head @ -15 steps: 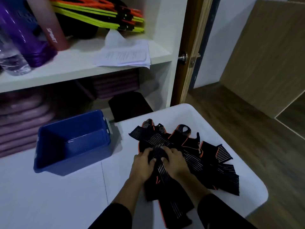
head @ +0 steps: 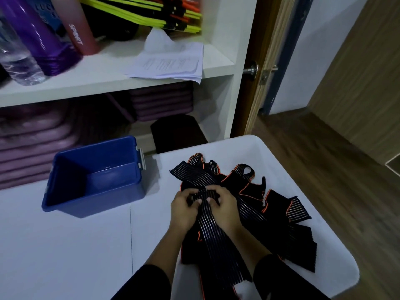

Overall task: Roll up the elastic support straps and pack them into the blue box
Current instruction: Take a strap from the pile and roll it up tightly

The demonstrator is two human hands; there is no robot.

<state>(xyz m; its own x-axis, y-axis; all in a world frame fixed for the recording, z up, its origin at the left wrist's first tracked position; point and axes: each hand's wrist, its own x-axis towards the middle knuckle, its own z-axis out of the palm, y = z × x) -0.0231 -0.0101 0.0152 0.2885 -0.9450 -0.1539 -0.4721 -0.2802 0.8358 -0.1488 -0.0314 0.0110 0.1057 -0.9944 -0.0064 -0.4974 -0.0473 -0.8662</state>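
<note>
Left hand and right hand are both pinching 1 soft, limp black orange-edged elastic strap at its far end; it looks light, floppy.

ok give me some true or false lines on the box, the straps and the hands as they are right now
1. No strap shows inside the blue box. True.
2. The left hand and the right hand both grip the same striped strap. True.
3. The blue box stands to the right of the straps. False: it stands to the left of the strap pile, on the white table.
4. A lid covers the blue box. False: its top is open, and the inside is in view.
5. Papers lie on the shelf above the table. True.
</note>
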